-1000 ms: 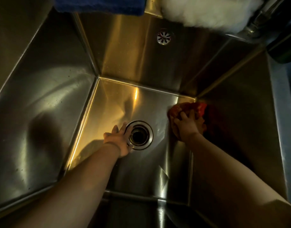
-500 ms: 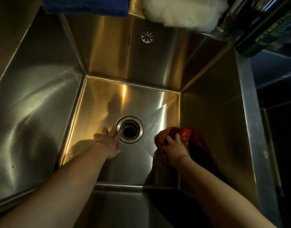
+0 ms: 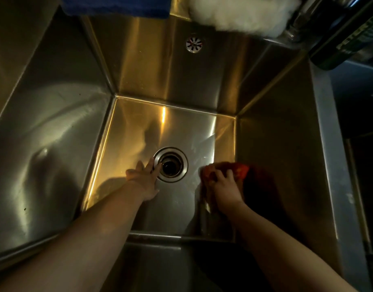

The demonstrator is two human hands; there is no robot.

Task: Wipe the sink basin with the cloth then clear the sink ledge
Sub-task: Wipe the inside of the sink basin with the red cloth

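You are in the wiping step, and the ledge work has not begun. Your right hand (image 3: pixel 224 187) has its fingers curled over the bunched red cloth (image 3: pixel 240 168) and presses it to the sink (image 3: pixel 54 133) floor just right of the drain (image 3: pixel 170 164), close to the right wall. Your left hand (image 3: pixel 144 180) lies flat on the floor just left of the drain, fingers straight, holding nothing, its fingertips touching the drain's rim. The steel shows glare, so I cannot tell which parts are already wiped; count the walls and the floor left of the drain as likely left to do. Far beyond the drain, a blue towel (image 3: pixel 118 5), a white fluffy thing (image 3: pixel 238 13) and a dark bottle (image 3: pixel 345 39) sit on the ledge, all yet to clear.
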